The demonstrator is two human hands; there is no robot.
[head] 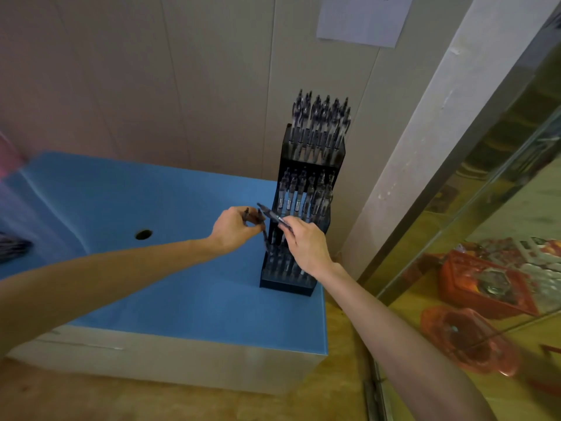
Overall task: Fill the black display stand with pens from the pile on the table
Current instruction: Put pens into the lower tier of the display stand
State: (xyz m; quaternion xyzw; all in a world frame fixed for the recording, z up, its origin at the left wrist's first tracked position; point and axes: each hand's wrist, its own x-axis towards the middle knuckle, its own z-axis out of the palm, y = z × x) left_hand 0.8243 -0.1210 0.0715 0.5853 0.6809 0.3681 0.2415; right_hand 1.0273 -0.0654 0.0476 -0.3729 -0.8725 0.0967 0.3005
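The black display stand (pixel 287 285) rises in three tiers at the right end of the blue table (pixel 151 208). Its top and middle tiers are full of upright pens; the bottom tier holds several. My left hand (pixel 232 229) grips a few dark pens (pixel 263 230) just left of the stand, their tips pointing down toward the bottom tier. My right hand (pixel 305 243) holds one pen (pixel 271 214) tilted up to the left in front of the middle tier. A dark pile of pens (pixel 13 246) lies blurred at the far left edge.
A round hole (pixel 143 234) sits in the blue tabletop. The wall stands right behind the stand, with a paper sheet (pixel 364 18) taped above. To the right are a glass pane and red bags (pixel 482 284) on the floor.
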